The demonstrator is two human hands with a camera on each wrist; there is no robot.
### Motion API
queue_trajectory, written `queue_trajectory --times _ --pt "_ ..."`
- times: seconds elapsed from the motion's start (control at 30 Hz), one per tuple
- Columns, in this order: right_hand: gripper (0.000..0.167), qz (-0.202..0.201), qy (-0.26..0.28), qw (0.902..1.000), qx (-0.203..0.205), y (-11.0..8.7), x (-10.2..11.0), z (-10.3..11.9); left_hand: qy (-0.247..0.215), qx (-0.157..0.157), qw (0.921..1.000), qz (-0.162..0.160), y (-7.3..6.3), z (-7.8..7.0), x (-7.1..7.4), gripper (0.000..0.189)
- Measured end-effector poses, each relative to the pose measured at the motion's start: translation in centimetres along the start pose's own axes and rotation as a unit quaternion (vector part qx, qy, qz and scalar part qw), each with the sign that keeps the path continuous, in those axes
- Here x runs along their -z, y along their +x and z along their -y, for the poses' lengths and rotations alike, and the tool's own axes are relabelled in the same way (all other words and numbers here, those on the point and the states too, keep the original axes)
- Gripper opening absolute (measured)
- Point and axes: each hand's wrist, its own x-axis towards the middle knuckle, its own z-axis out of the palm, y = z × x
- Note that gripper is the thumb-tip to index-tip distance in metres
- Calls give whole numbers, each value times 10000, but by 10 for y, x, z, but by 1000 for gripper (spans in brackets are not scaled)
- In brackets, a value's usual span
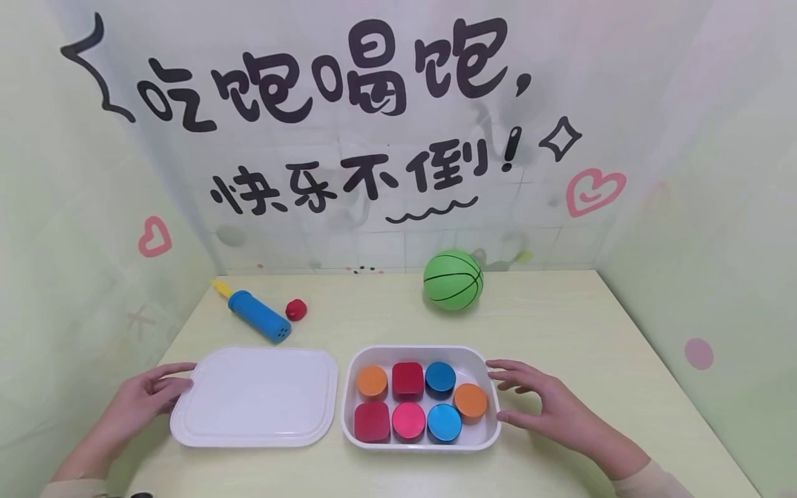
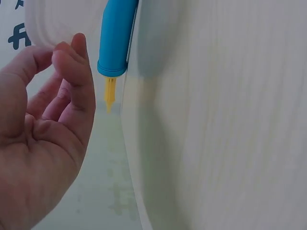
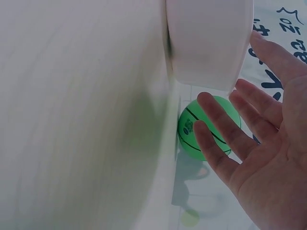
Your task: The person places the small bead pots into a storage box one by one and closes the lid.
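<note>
A flat white lid (image 1: 255, 398) with rounded corners is on the left of the table. At its left edge my left hand (image 1: 140, 401) pinches it between thumb and curled fingers; the left wrist view shows the fingertips at the lid's rim. To the lid's right stands a white box (image 1: 423, 447), uncovered. It holds several round and square pieces, among them an orange round one (image 1: 372, 380), a dark red square one (image 1: 371, 420) and a light blue round one (image 1: 445, 422). My right hand (image 1: 542, 401), fingers spread and extended, has its fingertips at the box's right side.
Behind the lid lies a blue hand pump (image 1: 258, 315) with a yellow nozzle, and a small red object (image 1: 296, 309) beside it. A green ball (image 1: 453, 279) sits near the back wall (image 1: 373, 242). Printed walls border the table (image 1: 560, 325) at the back and both sides.
</note>
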Motion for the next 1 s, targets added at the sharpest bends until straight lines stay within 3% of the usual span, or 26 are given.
queue_trajectory --times 0.23,0.57,0.83,1.0 --pt "56 -19 42 10000 -16 1 -2 -1 54 -199 9998 -69 -5 -4 3 47" --pt "55 -50 -5 10000 41 0 -2 1 -35 -258 9991 -326 -11 -23 13 43" --pt "57 -124 -150 9998 68 0 -3 -1 -948 -369 9941 -387 -15 -46 15 37" --pt "60 -86 -204 9997 -55 1 -2 -2 -1440 -474 9876 -410 -15 -69 -1 38"
